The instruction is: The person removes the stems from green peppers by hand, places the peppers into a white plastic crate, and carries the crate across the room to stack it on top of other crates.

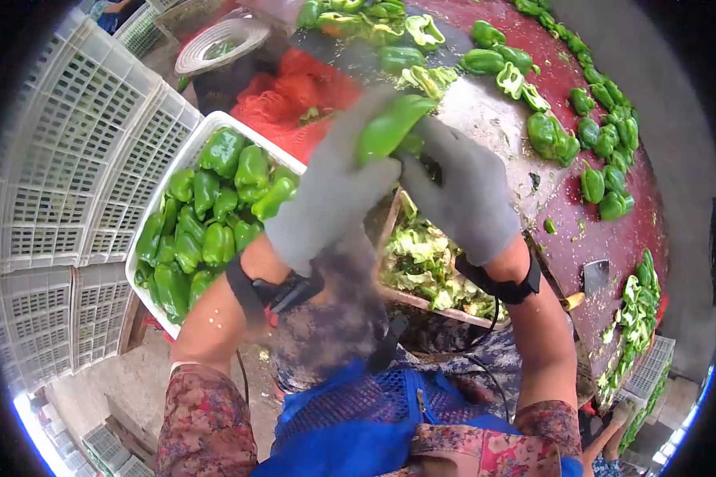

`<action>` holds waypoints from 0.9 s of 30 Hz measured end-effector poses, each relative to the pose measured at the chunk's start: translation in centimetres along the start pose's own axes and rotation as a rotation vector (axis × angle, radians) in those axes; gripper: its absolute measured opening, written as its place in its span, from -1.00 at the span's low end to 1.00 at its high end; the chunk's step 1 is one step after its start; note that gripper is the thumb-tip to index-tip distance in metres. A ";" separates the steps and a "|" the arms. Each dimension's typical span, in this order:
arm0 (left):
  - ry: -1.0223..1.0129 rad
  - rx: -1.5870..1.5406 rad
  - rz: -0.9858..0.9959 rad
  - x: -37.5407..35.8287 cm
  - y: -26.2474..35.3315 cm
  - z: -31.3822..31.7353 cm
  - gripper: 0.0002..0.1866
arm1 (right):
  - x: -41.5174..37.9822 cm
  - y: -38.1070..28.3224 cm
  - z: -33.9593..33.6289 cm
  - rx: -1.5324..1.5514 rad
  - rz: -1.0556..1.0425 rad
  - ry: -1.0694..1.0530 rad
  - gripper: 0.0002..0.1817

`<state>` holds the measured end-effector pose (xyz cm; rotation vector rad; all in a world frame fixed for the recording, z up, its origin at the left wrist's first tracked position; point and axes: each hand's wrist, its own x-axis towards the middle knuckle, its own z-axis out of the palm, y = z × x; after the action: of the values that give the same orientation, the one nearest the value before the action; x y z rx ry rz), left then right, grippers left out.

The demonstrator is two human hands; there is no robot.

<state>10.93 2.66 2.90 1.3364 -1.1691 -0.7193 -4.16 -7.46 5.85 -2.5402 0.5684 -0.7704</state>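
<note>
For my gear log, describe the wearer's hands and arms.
The left hand and right hand wear grey gloves. Behind each is a black band, with a thin dark cable below. The floral, reddish sleeves stop short of the bands.

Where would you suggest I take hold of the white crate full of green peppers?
Probably grip the white crate by its rim, from above at two opposite edges: green peppers fill the inside, while the visible rim stands bare.
</note>
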 end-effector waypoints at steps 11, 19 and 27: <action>0.071 0.411 0.329 -2.1 0.9 -0.5 -0.22 | -0.6 1.7 2.9 -0.042 -0.196 0.069 -0.73; 0.474 1.046 0.387 -1.0 -7.2 -15.1 -0.46 | -6.3 8.5 3.7 0.253 0.276 -0.021 -0.71; 0.169 1.284 -0.270 -7.1 -31.6 -36.8 -0.48 | -10.4 22.1 -0.3 -0.018 0.547 -0.016 -0.61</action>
<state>49.52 17.03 -23.59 2.5793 -1.3494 0.0821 -17.98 -20.69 -9.35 -2.2323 1.1970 -0.5407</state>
